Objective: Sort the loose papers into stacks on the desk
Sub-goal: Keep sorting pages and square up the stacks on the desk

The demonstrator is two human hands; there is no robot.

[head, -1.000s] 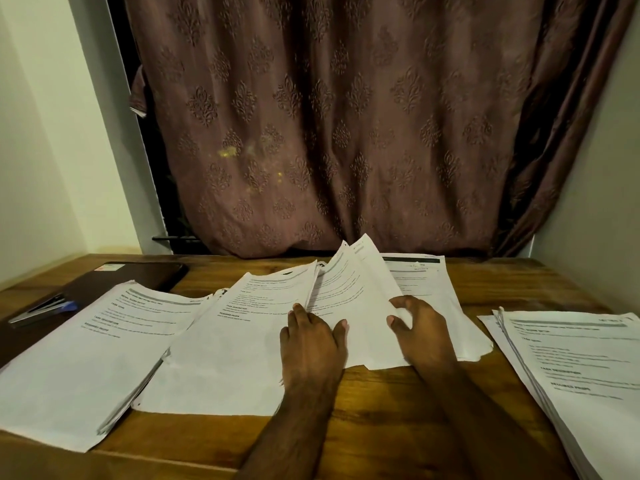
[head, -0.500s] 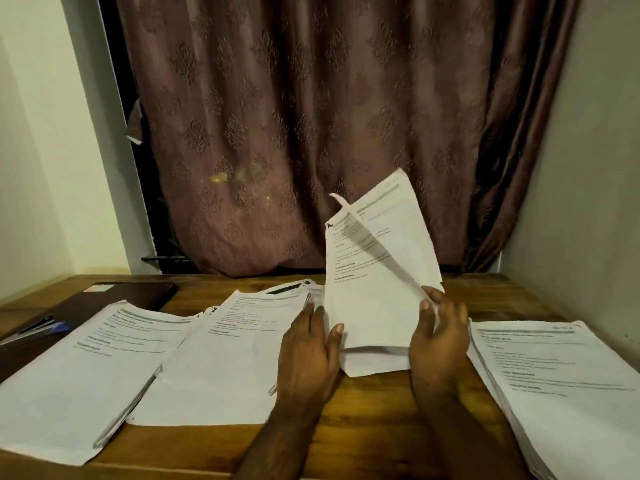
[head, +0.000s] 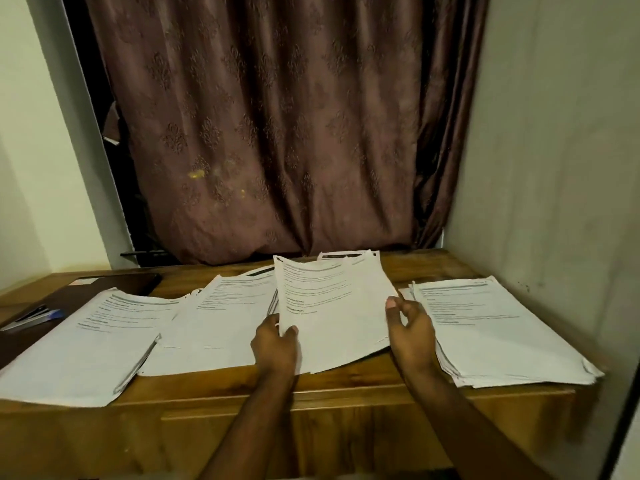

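Note:
A small bundle of printed sheets [head: 332, 306] is held over the middle of the wooden desk [head: 311, 389]. My left hand [head: 275, 344] pinches its lower left corner with thumb on top. My right hand [head: 410, 325] holds its right edge, thumb on the sheet. Three paper stacks lie on the desk: a thick left stack [head: 83, 344], a middle stack [head: 214, 323] and a thick right stack [head: 491, 323]. A few more sheets [head: 346, 255] peek out behind the held bundle.
A dark laptop or folder [head: 114, 284] with pens [head: 34, 317] on it lies at the far left. A brown curtain [head: 277, 133] hangs behind the desk. A wall [head: 554, 168] closes in the right side.
The bundle, first lying on the desk, was lifted upright by my right hand and has now dropped lower and flatter. My left hand left the middle stack and took its corner.

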